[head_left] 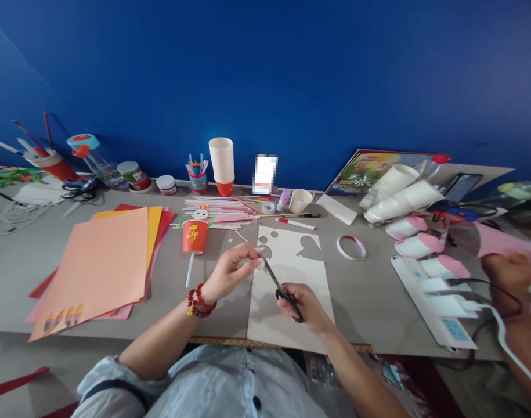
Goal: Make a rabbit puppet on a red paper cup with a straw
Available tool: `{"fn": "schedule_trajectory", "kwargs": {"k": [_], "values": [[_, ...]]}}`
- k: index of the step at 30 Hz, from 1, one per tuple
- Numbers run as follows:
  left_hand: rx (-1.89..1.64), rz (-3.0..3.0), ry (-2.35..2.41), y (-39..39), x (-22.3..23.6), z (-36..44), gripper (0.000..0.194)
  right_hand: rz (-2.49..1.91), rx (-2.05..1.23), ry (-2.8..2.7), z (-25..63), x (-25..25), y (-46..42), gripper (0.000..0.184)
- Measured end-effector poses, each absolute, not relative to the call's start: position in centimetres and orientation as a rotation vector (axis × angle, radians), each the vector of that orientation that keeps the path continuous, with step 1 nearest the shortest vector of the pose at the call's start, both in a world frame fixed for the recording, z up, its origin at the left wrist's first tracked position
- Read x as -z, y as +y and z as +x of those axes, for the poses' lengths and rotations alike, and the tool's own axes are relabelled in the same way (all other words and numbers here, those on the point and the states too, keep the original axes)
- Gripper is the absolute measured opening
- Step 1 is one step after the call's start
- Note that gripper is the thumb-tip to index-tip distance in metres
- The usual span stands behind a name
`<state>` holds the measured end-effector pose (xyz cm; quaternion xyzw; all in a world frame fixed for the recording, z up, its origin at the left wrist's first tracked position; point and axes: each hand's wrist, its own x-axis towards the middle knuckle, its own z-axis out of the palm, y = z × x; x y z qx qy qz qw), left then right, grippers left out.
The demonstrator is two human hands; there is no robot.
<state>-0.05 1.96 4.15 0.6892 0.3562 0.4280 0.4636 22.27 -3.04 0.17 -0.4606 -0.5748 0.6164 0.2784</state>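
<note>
My right hand (300, 303) is closed around the black handles of a pair of scissors (271, 274), whose blades point up and to the left. Between the fingertips of my left hand (235, 268) is a small piece of white paper (260, 264), right at the blades. Under both hands lies a white sheet of paper (291, 290) with heart and round shapes cut from its far part. Left of it an orange paper cup (194, 238) with a small rabbit face and a straw lies on the table.
Coloured paper sheets (100, 249) are stacked at left. Paper sticks (221, 209), a red marker (296, 223) and a tape roll (351, 248) lie beyond my hands. A white power strip (433, 302) is at right, beside another person's hand (509, 273). White cups (221, 159) stand by the wall.
</note>
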Motion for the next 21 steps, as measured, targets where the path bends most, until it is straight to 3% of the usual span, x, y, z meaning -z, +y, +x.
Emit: {"fn": "schedule_trajectory", "kwargs": {"k": [8,21], "values": [[-0.959,1.759,0.831,2.11,-4.23,-0.24,0.023,-1.182,-1.802,-1.481,22.09,-0.6,-2.73,0.053],[-1.007,1.745,0.857,2.1,-4.52,-0.32,0.02,-1.173,-1.731,-1.544,22.78,0.11,-2.73,0.054]]}}
